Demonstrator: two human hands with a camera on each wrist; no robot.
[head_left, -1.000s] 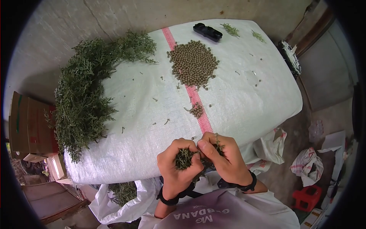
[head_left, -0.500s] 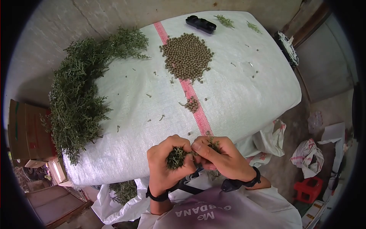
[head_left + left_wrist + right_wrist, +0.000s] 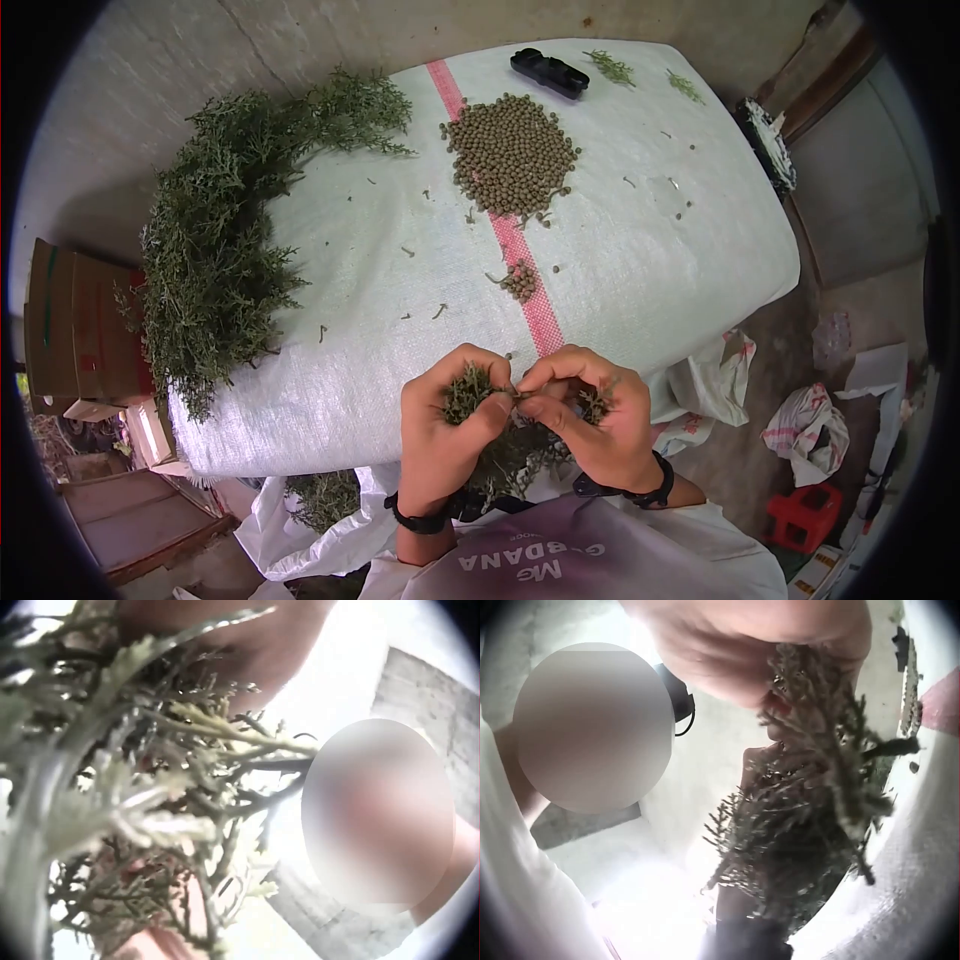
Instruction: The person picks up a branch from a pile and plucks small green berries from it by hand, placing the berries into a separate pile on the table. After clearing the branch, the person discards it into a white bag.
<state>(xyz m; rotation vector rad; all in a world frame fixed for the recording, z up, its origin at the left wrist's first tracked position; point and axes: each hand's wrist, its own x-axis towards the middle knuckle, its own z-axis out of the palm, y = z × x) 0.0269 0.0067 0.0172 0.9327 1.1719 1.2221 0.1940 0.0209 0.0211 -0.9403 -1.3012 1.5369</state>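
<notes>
Leafy evergreen sprigs (image 3: 463, 393) are gripped in my left hand (image 3: 440, 440), its thumb and index finger closed round the stems. Beside it, my right hand (image 3: 622, 435) pinches with thumb and index finger at the left fingertips, and a smaller sprig (image 3: 596, 402) shows within its curled fingers. What lies between the pinching tips is too small to tell. More foliage (image 3: 505, 462) hangs below both hands. Ahead of them, a small heap of round brown seeds (image 3: 519, 283) sits on the sack's red stripe, with a larger seed pile (image 3: 512, 155) farther back.
A bulging white woven sack (image 3: 370, 390) forms the work surface. Cut evergreen branches (image 3: 215, 240) cover its left side. At the back lie a black tray-like object (image 3: 550, 74) and two loose sprigs. A white bag (image 3: 325, 545) with greenery hangs below; a red stool (image 3: 805, 518) stands right.
The right thumb and index finger have shifted from lying over the sprig to pinching at the left fingertips. More foliage shows beneath the hands. The head view has swayed slightly; seed piles look unchanged.
</notes>
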